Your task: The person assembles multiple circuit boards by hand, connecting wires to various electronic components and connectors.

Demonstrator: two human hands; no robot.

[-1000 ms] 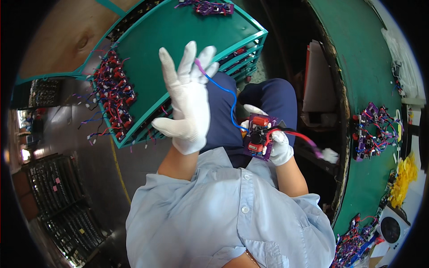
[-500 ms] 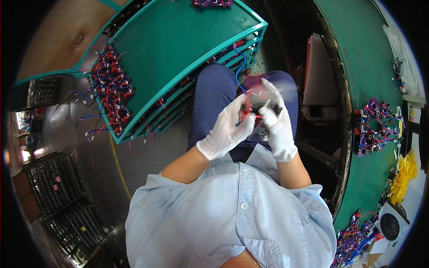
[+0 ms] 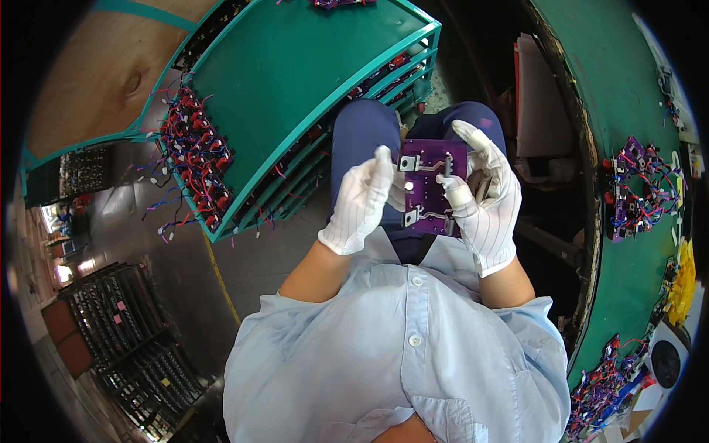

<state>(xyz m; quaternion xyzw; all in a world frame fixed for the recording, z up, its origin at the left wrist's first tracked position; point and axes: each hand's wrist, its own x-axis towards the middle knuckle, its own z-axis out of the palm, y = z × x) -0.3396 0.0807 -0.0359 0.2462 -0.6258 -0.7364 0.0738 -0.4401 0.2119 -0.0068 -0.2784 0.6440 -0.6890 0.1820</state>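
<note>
A purple circuit board (image 3: pixel 429 188) is upright in front of my lap, its flat face with silvery metal tabs and solder points toward me. My right hand (image 3: pixel 489 199), in a white striped glove, grips its right edge. The thumb presses on the face, while the other fingers are partly hidden behind. At the board's left edge is my left hand (image 3: pixel 362 198), gloved the same way, with its fingers stretched and apart. Some of its fingertips reach behind that edge, and I cannot tell whether they touch the board.
A green-topped rack (image 3: pixel 310 55) stands ahead to the left, with a pile of wired boards (image 3: pixel 196 155) on its left end. Along the right runs a green bench (image 3: pixel 591 96) bearing more wired boards (image 3: pixel 642 188). Black slotted racks (image 3: pixel 140 354) stand at the lower left.
The board, blurred and mostly covered by both hands before, now faces me flat and sharp. My left hand has drawn away to the left and loosened its fingers. The red and blue wires are out of sight.
</note>
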